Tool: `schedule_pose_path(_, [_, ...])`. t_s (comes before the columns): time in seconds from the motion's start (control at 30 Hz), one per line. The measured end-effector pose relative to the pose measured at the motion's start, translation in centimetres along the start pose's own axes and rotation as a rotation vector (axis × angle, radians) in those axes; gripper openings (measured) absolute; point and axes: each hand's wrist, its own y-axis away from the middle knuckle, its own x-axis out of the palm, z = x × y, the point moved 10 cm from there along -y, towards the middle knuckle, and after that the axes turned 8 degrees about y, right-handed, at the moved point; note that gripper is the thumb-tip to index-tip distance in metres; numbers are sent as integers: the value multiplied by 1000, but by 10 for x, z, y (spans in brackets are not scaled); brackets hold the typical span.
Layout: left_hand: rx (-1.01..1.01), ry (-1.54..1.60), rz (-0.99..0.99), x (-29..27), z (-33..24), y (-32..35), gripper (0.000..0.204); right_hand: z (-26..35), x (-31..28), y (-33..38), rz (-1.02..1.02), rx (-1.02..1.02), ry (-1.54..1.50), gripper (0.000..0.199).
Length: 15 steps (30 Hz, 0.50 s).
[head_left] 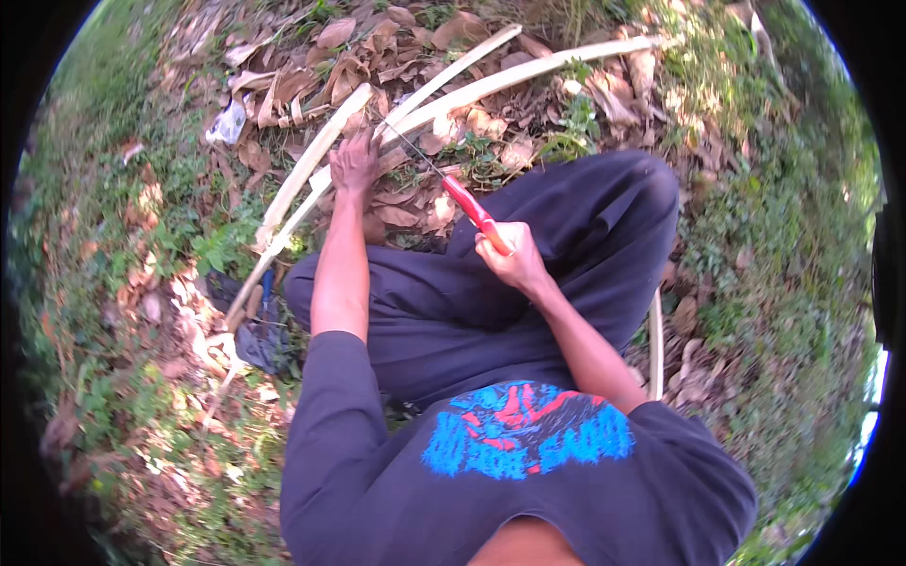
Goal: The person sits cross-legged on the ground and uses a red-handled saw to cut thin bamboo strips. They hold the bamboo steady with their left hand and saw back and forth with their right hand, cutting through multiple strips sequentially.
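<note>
As I view it from the head camera, the seated person's two hands are set well apart, both ahead of the body. Left hand (354, 165): back upward, fingers pointing away, laid over the long pale strip (528, 74) near its middle; whether the fingers curl round the wood I cannot tell from here. Right hand (511, 257): clamped on the red handle of the thin-bladed tool (464, 200), at the end nearer the body. I note the tool lying on a slant in front of the legs, handle low and to the right, its blade (413, 149) running up and left to the wood just beyond the left hand; exact contact at the tip is too fine for me to resolve. The long strip arcs from upper right, past the left hand, down toward lower left. A shorter strip (462, 68) angles in above it, their near ends close together, and a broad strip (307, 170) slants just left of the left hand. Beside the left knee I log a dark bag (260, 346) with a blue-handled item (267, 286) near it. A separate pale stick (656, 349) shows right of the dark trousers (576, 236). Ground: dry leaves (396, 217), grass (736, 311), and a whitish scrap (226, 123) at upper left.
</note>
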Motion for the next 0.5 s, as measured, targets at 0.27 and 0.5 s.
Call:
schedule_pose_path(0.27, [-4, 36, -76, -7, -1, -13, 33, -24, 36, -92, 26, 57, -17, 27])
schedule_pose_path(0.5, [-49, -25, 29, -3, 2, 3, 38, -26, 26, -7, 1, 148, -24, 23])
